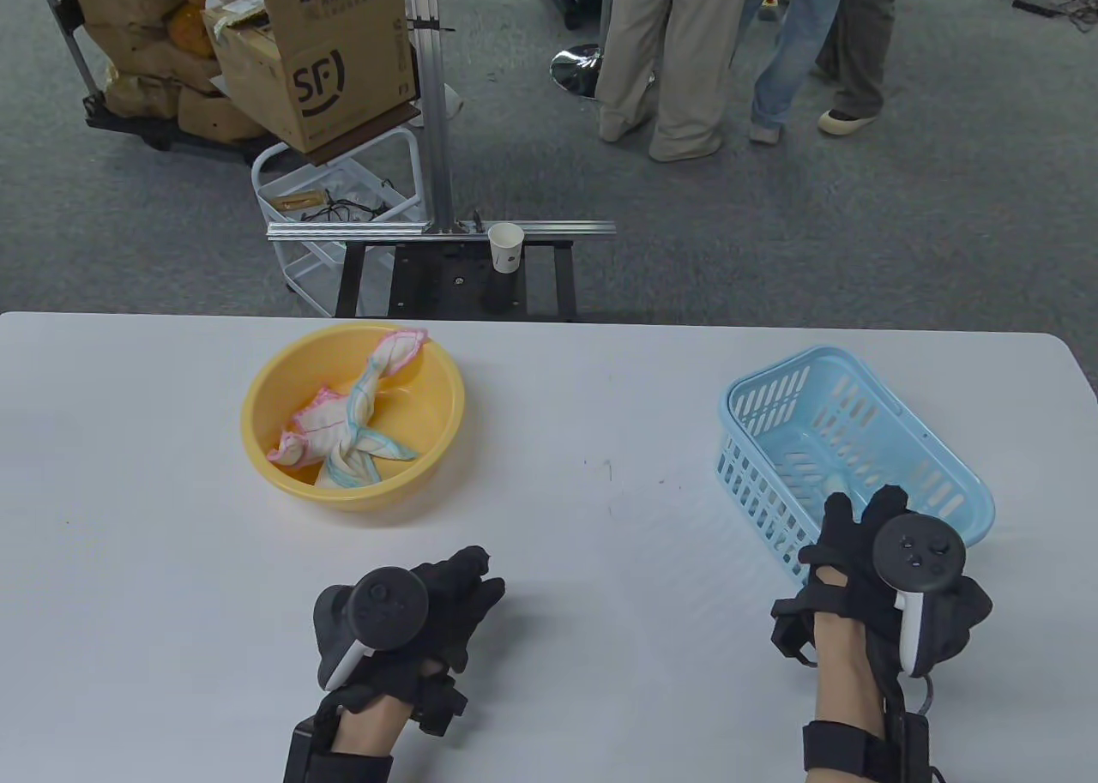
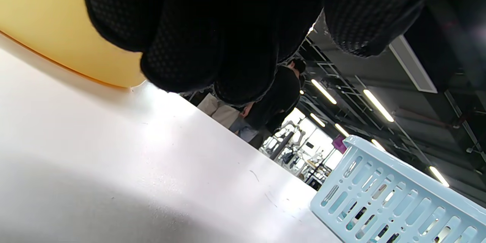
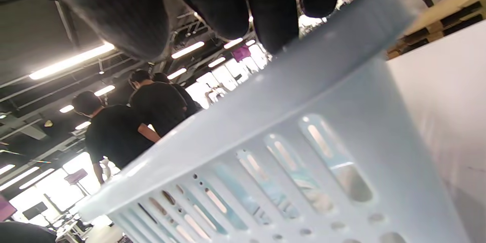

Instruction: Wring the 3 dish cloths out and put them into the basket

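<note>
A yellow bowl (image 1: 433,406) at the left centre of the table holds twisted white dish cloths (image 1: 347,423) with pink and blue edging; they look like two. The light blue slotted basket (image 1: 944,453) stands at the right, with a pale cloth (image 1: 834,479) lying on its floor. That cloth (image 3: 300,186) also shows through the basket's slots (image 3: 303,95). My left hand (image 1: 480,577) hovers low over the table in front of the bowl, fingers relaxed and holding nothing. My right hand (image 1: 845,517) is over the basket's near rim, its fingers (image 3: 228,3) loose and empty.
The white table (image 1: 600,406) has free room between bowl and basket. Beyond its far edge stand a metal frame with a paper cup (image 1: 505,246), a white cart and cardboard boxes (image 1: 334,54). Several people's legs (image 1: 660,54) are on the carpet behind.
</note>
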Demonstrator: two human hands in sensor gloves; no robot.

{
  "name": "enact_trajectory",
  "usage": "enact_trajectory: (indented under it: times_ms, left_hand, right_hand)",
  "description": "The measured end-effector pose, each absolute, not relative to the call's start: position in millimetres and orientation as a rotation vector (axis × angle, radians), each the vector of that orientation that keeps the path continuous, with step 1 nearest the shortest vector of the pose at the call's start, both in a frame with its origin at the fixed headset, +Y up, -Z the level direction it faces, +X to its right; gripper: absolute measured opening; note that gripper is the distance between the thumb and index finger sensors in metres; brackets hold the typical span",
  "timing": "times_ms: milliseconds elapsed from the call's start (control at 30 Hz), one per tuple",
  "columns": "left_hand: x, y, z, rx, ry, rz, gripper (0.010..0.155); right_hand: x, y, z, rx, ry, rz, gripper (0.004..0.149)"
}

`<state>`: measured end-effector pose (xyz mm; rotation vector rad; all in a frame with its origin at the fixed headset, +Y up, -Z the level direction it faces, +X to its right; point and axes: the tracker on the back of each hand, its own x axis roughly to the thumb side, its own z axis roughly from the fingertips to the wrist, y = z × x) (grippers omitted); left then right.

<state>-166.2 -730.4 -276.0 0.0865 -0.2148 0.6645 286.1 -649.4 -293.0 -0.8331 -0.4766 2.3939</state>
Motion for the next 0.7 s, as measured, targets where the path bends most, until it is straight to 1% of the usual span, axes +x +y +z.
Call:
enact_trajectory:
  times_ms: [133, 367, 533, 700]
  left_hand:
    - [-166.3, -730.2, -275.9, 0.081, -0.21, 0.659, 0.062]
    - [-168.5, -731.4, -276.5, 0.071, -0.188, 0.632, 0.065]
    - [-172.9, -734.7, -278.5, 0.061, -0.155, 0.611, 0.067]
    - [-179.4, -737.2, -280.5, 0.059, -0.107, 0.572, 0.072]
  right_hand:
    - [268.3, -639.6, -298.0, -0.716, -0.51, 2.431, 0.068]
    - [212.9, -633.4, -308.4, -0.416, -0.587, 2.58, 0.068]
    - [170.3, -642.0, -311.4, -0.19, -0.632, 2.626, 0.069]
    - [132.4, -663.7, -311.0, 0.0, -0.601, 2.67, 0.07]
